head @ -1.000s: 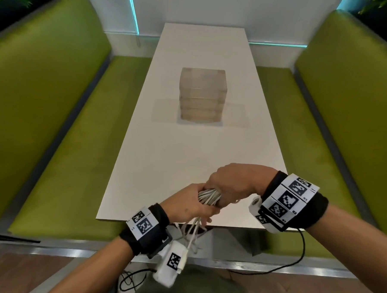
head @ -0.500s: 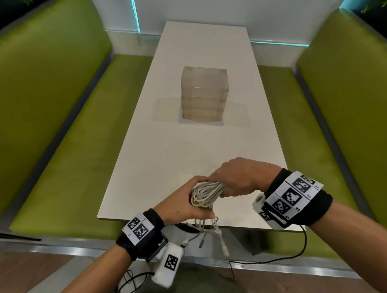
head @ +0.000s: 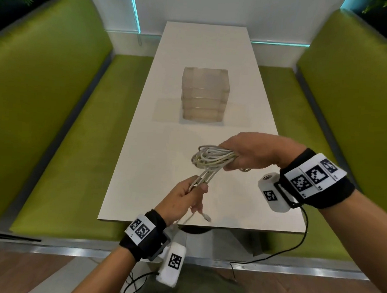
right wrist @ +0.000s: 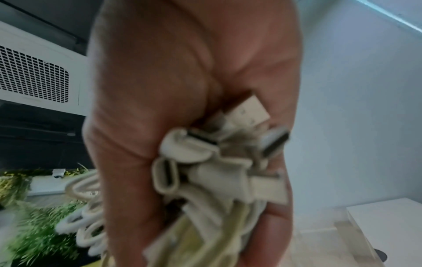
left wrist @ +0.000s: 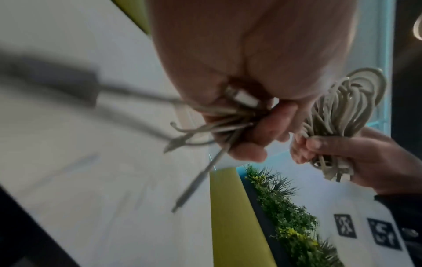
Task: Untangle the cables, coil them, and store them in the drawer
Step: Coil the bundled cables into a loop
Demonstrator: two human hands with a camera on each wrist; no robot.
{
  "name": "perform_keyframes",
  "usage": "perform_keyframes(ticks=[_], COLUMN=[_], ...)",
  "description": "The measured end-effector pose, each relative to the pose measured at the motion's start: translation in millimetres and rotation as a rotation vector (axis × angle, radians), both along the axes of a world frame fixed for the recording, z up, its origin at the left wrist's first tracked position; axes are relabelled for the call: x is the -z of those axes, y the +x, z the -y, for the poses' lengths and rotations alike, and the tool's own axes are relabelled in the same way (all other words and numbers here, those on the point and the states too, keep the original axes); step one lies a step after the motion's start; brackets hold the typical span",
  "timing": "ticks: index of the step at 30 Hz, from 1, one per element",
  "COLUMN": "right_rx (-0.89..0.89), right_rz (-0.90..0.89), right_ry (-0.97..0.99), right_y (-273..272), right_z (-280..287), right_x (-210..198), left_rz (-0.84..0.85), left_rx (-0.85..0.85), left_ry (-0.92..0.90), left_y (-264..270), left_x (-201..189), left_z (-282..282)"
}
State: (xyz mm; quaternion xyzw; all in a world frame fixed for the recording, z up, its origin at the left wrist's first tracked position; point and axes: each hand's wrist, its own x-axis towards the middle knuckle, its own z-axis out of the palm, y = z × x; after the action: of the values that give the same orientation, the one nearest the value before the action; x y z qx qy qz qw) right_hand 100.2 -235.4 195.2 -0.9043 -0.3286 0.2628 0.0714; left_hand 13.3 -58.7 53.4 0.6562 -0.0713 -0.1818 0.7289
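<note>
A bundle of white cables (head: 210,158) hangs in the air above the near part of the white table (head: 165,145). My right hand (head: 252,154) grips the looped end of the bundle (left wrist: 347,108), with several plugs (right wrist: 205,153) bunched in its palm. Lower and to the left, my left hand (head: 185,195) grips the straight strands (left wrist: 230,119) that run down from the loops. Loose ends with a plug (head: 206,217) dangle under it near the table's front edge. The clear drawer unit (head: 205,94) stands mid-table with its drawers closed.
Green padded benches (head: 55,116) run along both sides of the table. A white wall with a blue light strip (head: 134,9) closes the far end. A black cord (head: 304,237) hangs from my right wrist camera. Plants (left wrist: 292,225) line the bench back.
Both hands have risen from the table's front edge and drawn apart. The right hand carried the looped bundle up and right, so cable strands now stretch between the hands.
</note>
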Motion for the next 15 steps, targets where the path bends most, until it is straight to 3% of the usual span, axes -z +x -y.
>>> perform_keyframes(ticks=[10, 15], right_rx=[0.115, 0.057], right_rz=[0.034, 0.052], right_ry=[0.038, 0.004], right_y=[12, 8], right_z=[14, -1], right_x=[-17, -11], left_rz=[0.171, 0.205], left_rx=[0.093, -0.043], left_ry=[0.339, 0.233], left_y=[11, 27], left_x=[10, -18], left_z=[-26, -8])
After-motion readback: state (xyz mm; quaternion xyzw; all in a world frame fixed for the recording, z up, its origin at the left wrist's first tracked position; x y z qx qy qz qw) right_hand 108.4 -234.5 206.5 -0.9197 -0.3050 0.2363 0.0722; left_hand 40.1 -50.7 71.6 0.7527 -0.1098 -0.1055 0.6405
